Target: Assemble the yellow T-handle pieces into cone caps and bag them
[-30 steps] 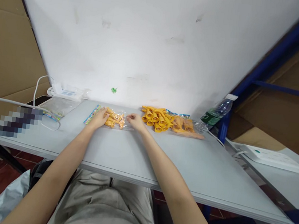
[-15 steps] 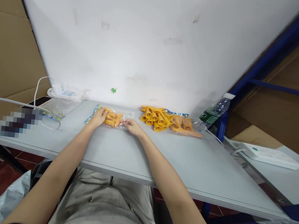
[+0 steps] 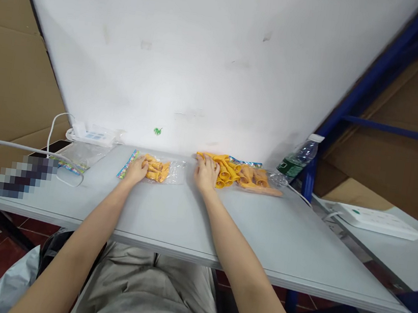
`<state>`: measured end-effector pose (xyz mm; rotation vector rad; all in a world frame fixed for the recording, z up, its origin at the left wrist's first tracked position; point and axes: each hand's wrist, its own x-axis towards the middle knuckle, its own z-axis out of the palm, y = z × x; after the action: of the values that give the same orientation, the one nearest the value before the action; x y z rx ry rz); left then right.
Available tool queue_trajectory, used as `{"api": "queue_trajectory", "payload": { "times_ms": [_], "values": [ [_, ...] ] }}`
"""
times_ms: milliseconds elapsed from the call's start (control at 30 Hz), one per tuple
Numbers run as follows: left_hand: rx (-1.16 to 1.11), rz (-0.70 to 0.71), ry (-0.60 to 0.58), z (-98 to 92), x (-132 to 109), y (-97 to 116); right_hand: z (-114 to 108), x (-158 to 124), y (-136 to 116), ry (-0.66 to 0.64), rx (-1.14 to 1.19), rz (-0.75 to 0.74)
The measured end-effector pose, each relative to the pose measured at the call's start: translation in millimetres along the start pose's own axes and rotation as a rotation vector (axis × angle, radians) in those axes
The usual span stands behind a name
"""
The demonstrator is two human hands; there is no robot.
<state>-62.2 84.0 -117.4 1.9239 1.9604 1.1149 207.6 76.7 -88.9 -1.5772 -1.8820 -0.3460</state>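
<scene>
My left hand [image 3: 137,170] holds the left part of a clear plastic bag [image 3: 177,173] with a colourful printed header, its fingers bent over the edge. Several yellow horn-shaped plastic pieces [image 3: 158,171] lie inside that bag. To the right, my right hand [image 3: 206,173] rests over the left side of a pile of loose yellow horn-shaped pieces [image 3: 227,172]. Its fingers are stretched out and a little apart, and part of the pile is hidden under them. Touching the pile's right side is another clear bag [image 3: 258,177] with similar pieces in it.
A plastic bottle [image 3: 301,156] leans at the table's back right. At the left are a white power strip [image 3: 92,136], a flat clear bag [image 3: 86,154], a phone [image 3: 58,147] and a white cable [image 3: 10,143]. Another power strip [image 3: 377,221] lies on the right-hand surface. A white wall [image 3: 206,63] stands behind.
My right hand has let go of the open right end of the bag and moved right onto the loose pile. My left hand stays on the bag.
</scene>
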Motion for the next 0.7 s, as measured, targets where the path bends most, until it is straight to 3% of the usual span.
{"api": "queue_trajectory", "payload": {
  "times_ms": [233, 700],
  "values": [
    [0.002, 0.02, -0.016, -0.5, 0.4, 0.0, 11.8, -3.6, 10.1, -0.199, -0.133, 0.078],
    [0.006, -0.03, -0.056, -2.8, -0.9, 3.8, 12.4, 0.9, 11.3, -0.041, -0.015, 0.05]
  ]
}}
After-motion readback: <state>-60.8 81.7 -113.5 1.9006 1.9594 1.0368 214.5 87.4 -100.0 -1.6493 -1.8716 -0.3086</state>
